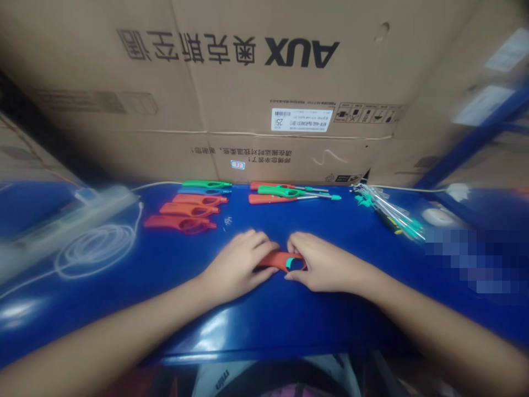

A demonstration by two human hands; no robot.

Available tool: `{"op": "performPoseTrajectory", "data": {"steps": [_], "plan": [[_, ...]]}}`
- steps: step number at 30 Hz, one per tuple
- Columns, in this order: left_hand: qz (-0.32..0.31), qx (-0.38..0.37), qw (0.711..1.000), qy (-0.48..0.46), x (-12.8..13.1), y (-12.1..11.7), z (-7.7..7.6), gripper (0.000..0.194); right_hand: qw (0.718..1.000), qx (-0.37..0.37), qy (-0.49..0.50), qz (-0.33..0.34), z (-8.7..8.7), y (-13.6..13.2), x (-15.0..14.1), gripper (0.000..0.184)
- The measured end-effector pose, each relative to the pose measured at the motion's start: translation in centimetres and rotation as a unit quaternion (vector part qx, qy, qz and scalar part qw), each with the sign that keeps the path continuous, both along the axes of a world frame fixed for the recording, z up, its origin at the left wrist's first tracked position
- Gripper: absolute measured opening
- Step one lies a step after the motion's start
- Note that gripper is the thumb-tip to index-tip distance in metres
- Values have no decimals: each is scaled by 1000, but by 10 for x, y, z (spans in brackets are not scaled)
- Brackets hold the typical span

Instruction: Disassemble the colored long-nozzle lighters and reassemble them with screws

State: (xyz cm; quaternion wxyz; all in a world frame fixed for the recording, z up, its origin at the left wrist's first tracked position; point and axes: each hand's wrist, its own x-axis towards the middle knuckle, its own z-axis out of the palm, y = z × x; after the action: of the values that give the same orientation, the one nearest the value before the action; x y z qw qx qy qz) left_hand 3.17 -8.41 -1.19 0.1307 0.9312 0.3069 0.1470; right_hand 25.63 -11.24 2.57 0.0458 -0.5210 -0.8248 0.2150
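Note:
An orange-red lighter handle [278, 259] with a teal trigger is held just above the blue table, between my two hands. My left hand [243, 260] wraps its fingers and thumb around the left end, hiding much of it. At the right end, by the trigger loop, my right hand [318, 260] pinches the handle with fingers and thumb. Beyond my left hand, several red and orange handles [190, 209] lie in a row with a green handle [206, 184] at the back. Straight ahead rest long-necked lighters with metal rods, among them a green lighter [281, 191].
A bundle of metal rods with teal ends [397, 212] lies at the back right. White coiled cable [97, 248] and a power strip [70, 226] occupy the left side. A large cardboard box [231, 99] stands as a wall behind the blue table [173, 320].

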Motion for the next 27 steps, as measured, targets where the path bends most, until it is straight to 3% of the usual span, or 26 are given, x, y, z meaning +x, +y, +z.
{"op": "performPoseTrajectory", "data": {"steps": [4, 9, 15, 18, 22, 27], "plan": [[-57, -42, 997, -36, 1, 0, -3, 30, 999, 14, 7, 32, -1, -1, -1, 28], [-65, -54, 993, -77, 1, -1, -8, 27, 999, 14, 4, 37, 0, -3, -1, 27], [-38, -82, 989, -116, 1, 2, -12, 27, 998, -33, 61, -9, -1, 7, 16, 38], [-21, -111, 983, -143, 0, 4, -11, 25, 993, -42, 111, -17, -11, 16, 28, 22], [-10, -133, 976, -174, -1, 4, -9, 24, 977, -67, 201, -30, -22, 23, 36, 23], [35, -168, 951, -259, -1, 5, -11, 29, 981, -5, 194, -6, -21, 18, 35, 19]]}}
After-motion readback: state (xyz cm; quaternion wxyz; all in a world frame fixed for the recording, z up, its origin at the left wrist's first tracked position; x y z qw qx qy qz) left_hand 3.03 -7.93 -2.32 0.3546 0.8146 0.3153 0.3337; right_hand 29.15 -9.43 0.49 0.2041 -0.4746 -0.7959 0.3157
